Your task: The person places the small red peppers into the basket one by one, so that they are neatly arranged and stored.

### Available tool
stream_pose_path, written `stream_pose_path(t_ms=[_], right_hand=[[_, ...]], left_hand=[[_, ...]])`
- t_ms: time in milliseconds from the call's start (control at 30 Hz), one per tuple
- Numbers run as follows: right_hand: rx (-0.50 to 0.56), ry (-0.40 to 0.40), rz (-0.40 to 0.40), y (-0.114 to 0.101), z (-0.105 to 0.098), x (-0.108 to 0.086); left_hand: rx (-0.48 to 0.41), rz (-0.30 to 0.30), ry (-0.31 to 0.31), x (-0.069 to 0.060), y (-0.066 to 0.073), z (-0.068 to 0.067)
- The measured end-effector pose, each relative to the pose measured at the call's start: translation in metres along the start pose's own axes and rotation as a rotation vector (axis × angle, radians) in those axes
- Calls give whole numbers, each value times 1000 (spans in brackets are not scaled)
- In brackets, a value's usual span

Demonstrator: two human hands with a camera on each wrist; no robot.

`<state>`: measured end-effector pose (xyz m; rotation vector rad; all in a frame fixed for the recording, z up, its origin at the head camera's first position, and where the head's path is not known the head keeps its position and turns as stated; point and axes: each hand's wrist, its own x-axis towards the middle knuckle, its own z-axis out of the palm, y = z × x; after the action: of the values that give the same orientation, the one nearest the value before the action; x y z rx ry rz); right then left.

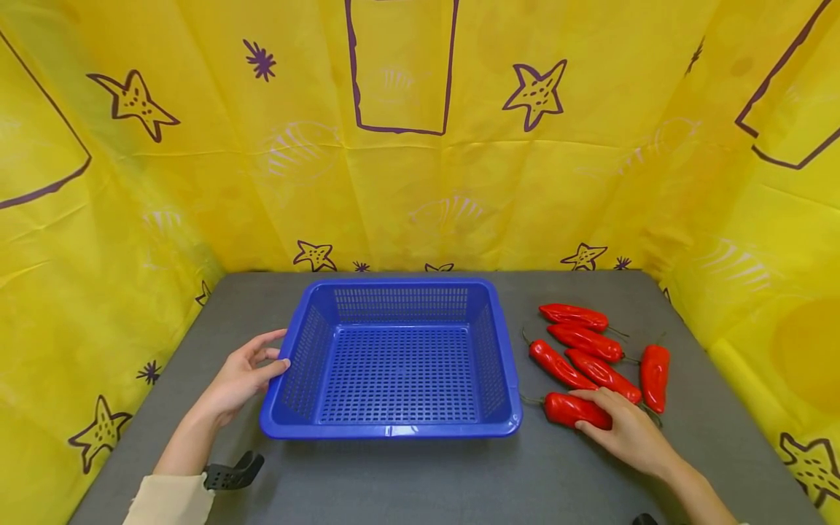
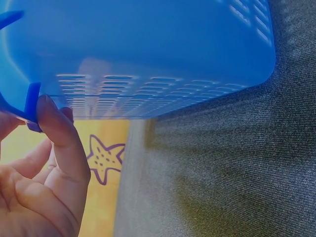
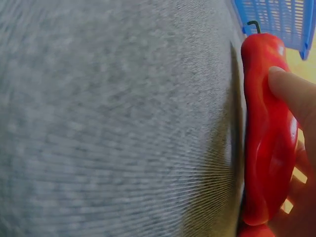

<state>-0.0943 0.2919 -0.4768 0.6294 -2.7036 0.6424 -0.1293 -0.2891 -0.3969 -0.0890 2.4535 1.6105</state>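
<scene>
A blue perforated basket stands on the dark grey table, with nothing in it. The left hand pinches its left rim between thumb and fingers; the left wrist view shows the thumb of this hand against the basket wall. To the basket's right, the right hand grips the nearest red pepper, thumb on its near side. In the right wrist view that pepper lies lengthwise along the right hand, its stem toward the basket.
Several more red peppers lie just behind and beside the gripped one, among them one at the far right and one at the back. Yellow patterned cloth surrounds the table at the back and both sides.
</scene>
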Motion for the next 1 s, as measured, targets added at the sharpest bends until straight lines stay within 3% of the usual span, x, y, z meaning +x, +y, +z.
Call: stream_pose_path(t_ms=[600, 1000], right_hand=[[-1, 65, -107, -1, -15, 31], [-46, 103, -81, -3, -24, 42]], left_hand=[[1, 11, -3, -2, 1, 0], [-9, 11, 2, -3, 2, 1]])
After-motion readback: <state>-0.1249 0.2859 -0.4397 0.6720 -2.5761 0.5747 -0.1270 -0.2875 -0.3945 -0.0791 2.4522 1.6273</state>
